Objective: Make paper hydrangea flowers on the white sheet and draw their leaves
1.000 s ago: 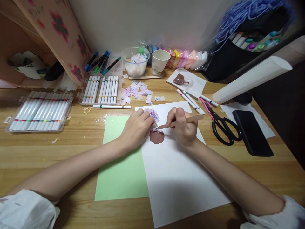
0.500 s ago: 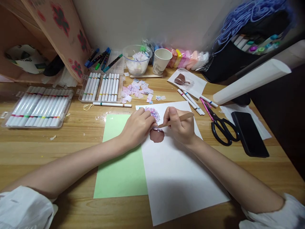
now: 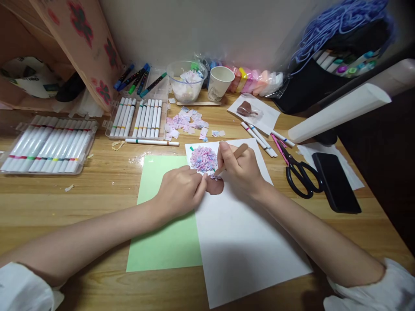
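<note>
My right hand (image 3: 241, 169) is closed around a thin wooden stick (image 3: 234, 156), its tip pressed at the lower edge of a round patch of pink and blue paper bits (image 3: 203, 159) on the white sheet (image 3: 246, 242). A brown clay blob (image 3: 216, 185) lies just below that patch, between my hands. My left hand (image 3: 179, 192) rests with curled fingers on the sheet's left edge, its fingertips beside the clay; nothing shows in it. A green sheet (image 3: 164, 233) lies under my left wrist.
Loose pink paper scraps (image 3: 185, 122), marker trays (image 3: 48, 144) (image 3: 139, 119), a plastic bowl (image 3: 186, 80) and a paper cup (image 3: 219, 83) stand behind. Black scissors (image 3: 300, 172), a dark phone (image 3: 335, 181), loose markers (image 3: 259, 137) and a paper roll (image 3: 340, 113) lie on the right.
My left hand has slid down and back off the paper-bit patch, uncovering it. The stick in my right hand has tilted more upright, its tip staying at the patch's lower edge.
</note>
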Demonstrator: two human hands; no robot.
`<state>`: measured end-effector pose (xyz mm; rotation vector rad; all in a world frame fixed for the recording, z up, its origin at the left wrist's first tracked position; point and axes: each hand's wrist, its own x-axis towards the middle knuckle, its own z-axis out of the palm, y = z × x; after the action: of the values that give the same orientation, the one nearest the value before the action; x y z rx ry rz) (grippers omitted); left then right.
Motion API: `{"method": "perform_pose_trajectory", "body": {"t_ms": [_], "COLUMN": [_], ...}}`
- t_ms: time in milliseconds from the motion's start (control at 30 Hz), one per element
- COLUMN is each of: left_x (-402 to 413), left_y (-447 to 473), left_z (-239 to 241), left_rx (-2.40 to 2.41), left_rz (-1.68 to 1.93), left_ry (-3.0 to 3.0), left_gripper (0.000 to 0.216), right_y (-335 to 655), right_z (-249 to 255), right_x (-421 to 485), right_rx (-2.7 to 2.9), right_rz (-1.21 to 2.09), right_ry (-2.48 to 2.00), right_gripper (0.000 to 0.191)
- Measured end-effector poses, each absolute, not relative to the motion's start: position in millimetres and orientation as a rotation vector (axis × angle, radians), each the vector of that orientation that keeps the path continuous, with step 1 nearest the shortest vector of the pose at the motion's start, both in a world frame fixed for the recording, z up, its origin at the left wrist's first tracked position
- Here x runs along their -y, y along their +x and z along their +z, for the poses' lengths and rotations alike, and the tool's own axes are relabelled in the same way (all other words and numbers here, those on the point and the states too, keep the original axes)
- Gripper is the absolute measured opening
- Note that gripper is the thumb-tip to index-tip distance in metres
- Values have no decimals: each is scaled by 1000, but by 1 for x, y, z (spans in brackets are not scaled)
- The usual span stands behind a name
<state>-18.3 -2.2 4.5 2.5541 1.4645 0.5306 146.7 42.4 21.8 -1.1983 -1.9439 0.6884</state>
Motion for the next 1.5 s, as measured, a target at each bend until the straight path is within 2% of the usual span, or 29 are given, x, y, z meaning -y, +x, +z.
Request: {"method": "perform_pose_trajectory", "body": {"t_ms": [200, 667, 1067, 1500], "left_x": [3, 4, 3, 4], "left_y": [-15, -15, -15, -13], "left_z": [3, 4, 3, 3], "left_rx": [-1476, -1456, -1467, -1458], "left_rz": [318, 334, 342, 145], "left_ry": [2489, 2512, 2526, 2560], "left_gripper": [45, 46, 47, 37], "right_y": [155, 157, 155, 154], "right_z": [19, 14, 9, 13], "right_x": [-35, -37, -38, -36], "right_rx": [1758, 1697, 1819, 1969], "right_rz": [681, 660, 717, 641], "right_ry": [-1131, -1137, -1079, -1035], "right_gripper": [56, 57, 54, 57]}}
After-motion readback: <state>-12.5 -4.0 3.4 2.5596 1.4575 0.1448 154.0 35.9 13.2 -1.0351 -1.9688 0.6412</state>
